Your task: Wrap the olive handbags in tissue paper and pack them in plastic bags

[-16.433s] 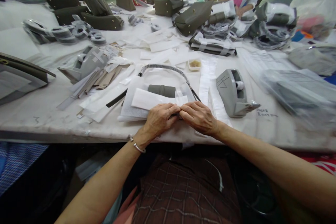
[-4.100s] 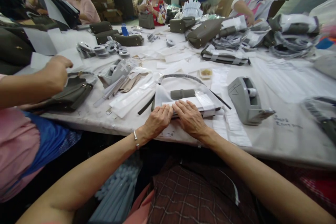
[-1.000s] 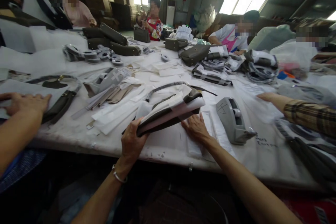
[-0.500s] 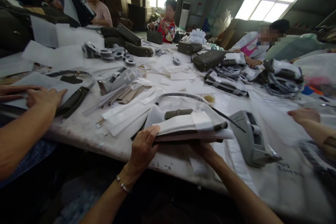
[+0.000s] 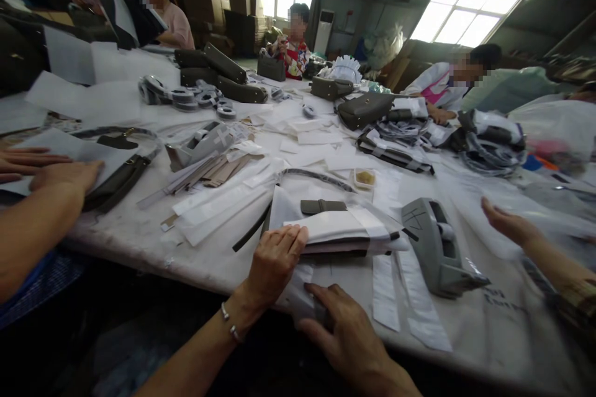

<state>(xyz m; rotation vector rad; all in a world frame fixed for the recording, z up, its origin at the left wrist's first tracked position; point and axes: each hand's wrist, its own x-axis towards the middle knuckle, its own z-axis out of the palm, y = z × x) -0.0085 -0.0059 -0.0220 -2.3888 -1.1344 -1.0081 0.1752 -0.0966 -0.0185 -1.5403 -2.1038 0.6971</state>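
Note:
In front of me lies a flattened dark handbag wrapped in white paper, with a clear tape band around its right part. Its covered handle arches behind it. My left hand is closed on the left end of the paper-wrapped bag. Below the bag, at the table's front edge, my right hand has its thumb and fingers around a translucent sheet hanging there; part of the grip is hidden. Right of the bag stands a grey tape dispenser.
Co-workers' hands press paper on a bag at left; another co-worker's hand is at right. White paper strips, a second tape dispenser, a small tray, and several dark bags lie across the table.
My right hand has come out from under the bag, moving down and left to the translucent sheet. My left hand has shifted right with the bag. The hand at right has lifted and opened.

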